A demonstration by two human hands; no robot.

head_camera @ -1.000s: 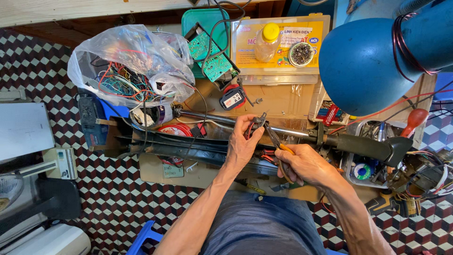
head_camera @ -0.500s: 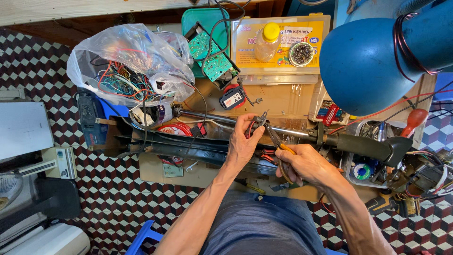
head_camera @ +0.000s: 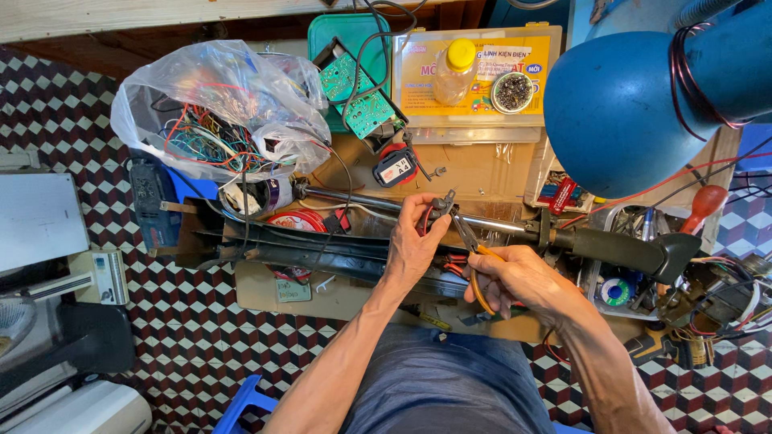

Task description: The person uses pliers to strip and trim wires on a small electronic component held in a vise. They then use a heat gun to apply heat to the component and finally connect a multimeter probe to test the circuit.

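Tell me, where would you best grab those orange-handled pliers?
By the two curved orange handles, coming from the near right, as the right hand does. The pliers slant with their thin jaws up-left at the small part the left hand pinches, so only the handle end is free.

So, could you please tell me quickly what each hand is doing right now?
Left hand: closed, pinching wires at the pliers' tip.
Right hand: closed around the pliers handles.
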